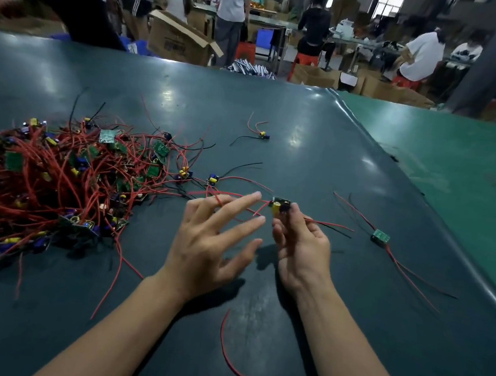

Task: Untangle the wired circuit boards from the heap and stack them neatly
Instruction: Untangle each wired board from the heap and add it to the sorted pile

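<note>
A heap of small green circuit boards tangled in red and black wires (55,184) lies on the left of the dark mat. My right hand (301,249) pinches one small board with a yellow part (278,207) above the mat; its red wires trail left and right. My left hand (213,239) hovers beside it with fingers spread, and a red wire loops over its index finger. One separated board (380,236) lies flat to the right with long red wires. Two boards (185,174) (213,179) sit at the heap's right fringe.
Another single board (263,135) lies farther back on the mat (287,316). A loose red wire (235,369) curls near me between my forearms. A lighter green mat (459,168) adjoins on the right. Behind the table, people work among cardboard boxes (177,40).
</note>
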{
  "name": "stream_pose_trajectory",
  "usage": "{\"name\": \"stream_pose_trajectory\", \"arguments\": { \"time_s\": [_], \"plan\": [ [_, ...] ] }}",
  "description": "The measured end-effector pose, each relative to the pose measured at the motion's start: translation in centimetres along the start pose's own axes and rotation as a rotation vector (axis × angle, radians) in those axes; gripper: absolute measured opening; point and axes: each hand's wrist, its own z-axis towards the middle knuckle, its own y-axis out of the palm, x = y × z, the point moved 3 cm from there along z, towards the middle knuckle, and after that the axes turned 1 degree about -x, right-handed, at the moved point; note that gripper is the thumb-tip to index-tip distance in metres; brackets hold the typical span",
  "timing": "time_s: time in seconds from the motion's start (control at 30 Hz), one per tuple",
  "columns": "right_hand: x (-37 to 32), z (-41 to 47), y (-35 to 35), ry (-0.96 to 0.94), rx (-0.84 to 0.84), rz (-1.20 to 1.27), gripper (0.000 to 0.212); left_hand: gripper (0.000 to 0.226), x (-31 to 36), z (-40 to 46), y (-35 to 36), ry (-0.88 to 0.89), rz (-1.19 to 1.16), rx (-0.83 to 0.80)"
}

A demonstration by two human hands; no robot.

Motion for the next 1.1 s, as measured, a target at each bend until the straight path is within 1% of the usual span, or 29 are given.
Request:
{"name": "stream_pose_trajectory", "arguments": {
  "time_s": [0.03,0.07,0.1,0.13,0.2,0.27,0.3,0.33,0.4,0.43,0.47,0.5,0.57,0.6,0.63,0.7,0.73,0.8,0.9,1.03,1.1],
  "plan": [
    [-0.2,0.0,-0.2,0.033,0.013,0.088,0.007,0.033,0.1,0.0,0.2,0.039,0.026,-0.007],
    [-0.5,0.0,-0.3,0.076,0.005,0.171,0.009,0.042,0.0,0.0,0.2,0.042,0.028,0.002],
    [-0.8,0.0,-0.3,0.128,-0.019,0.234,0.013,0.053,-0.2,0.0,0.1,-0.011,-0.007,0.028],
    [-1.0,-0.1,-0.3,0.172,-0.044,0.272,0.016,0.064,-0.7,0.0,0.0,-0.116,-0.078,0.068],
    [-1.1,-0.2,-0.2,0.214,-0.08,0.235,0.019,0.077,-1.9,-0.2,-0.3,-0.431,-0.294,0.122],
    [-0.6,-0.6,0.2,0.22,-0.071,0.13,0.019,0.079,-2.3,-0.5,-0.1,-0.709,-0.621,0.07],
    [-0.3,-0.8,0.4,0.238,-0.071,0.108,0.019,0.082,-2.5,-0.5,0.2,-0.794,-0.764,0.051],
    [-0.1,-0.9,0.5,0.269,-0.078,0.12,0.018,0.088,-2.9,-0.7,0.4,-0.849,-0.862,0.076],
    [-0.1,-1.0,0.5,0.322,-0.108,0.206,0.015,0.106,-3.7,-0.8,0.3,-0.92,-0.995,0.19],
    [-0.2,-1.0,0.6,0.323,-0.123,0.235,0.013,0.11,-3.9,-0.8,0.1,-0.941,-1.025,0.226],
    [-0.2,-1.0,0.6,0.289,-0.128,0.21,0.012,0.108,-3.9,-0.8,0.1,-0.943,-1.033,0.218],
    [-0.2,-1.0,0.5,0.211,-0.13,0.103,0.012,0.099,-3.7,-0.7,0.1,-0.924,-1.016,0.159],
    [0.4,-1.1,0.5,0.006,-0.146,-0.251,0.015,0.07,-2.6,-0.4,0.5,-0.852,-0.953,-0.042],
    [1.0,-1.3,0.6,-0.063,-0.18,-0.401,0.016,0.056,-2.1,-0.4,0.7,-0.829,-0.93,-0.118],
    [1.5,-1.5,0.6,-0.088,-0.21,-0.506,0.016,0.042,-2.0,-0.3,0.8,-0.817,-0.909,-0.152],
    [2.1,-1.5,0.5,-0.091,-0.232,-0.608,0.016,0.014,-2.2,-0.1,0.6,-0.798,-0.844,-0.138],
    [2.2,-1.5,0.5,-0.088,-0.246,-0.618,0.016,0.012,-2.4,-0.1,0.3,-0.794,-0.81,-0.121],
    [2.2,-1.5,0.6,-0.088,-0.289,-0.595,0.012,0.021,-2.5,0.0,0.1,-0.817,-0.8,-0.105],
    [2.2,-1.5,0.6,-0.108,-0.326,-0.565,0.005,0.034,-2.4,0.1,0.3,-0.841,-0.799,-0.153],
    [1.3,-1.2,0.0,-0.247,-0.186,-0.604,0.009,0.029,-2.4,-0.1,0.7,-0.835,-0.894,-0.238],
    [1.3,-1.3,-0.1,-0.328,-0.154,-0.636,0.011,0.03,-2.4,-0.2,0.7,-0.834,-0.915,-0.262]
  ]
}}
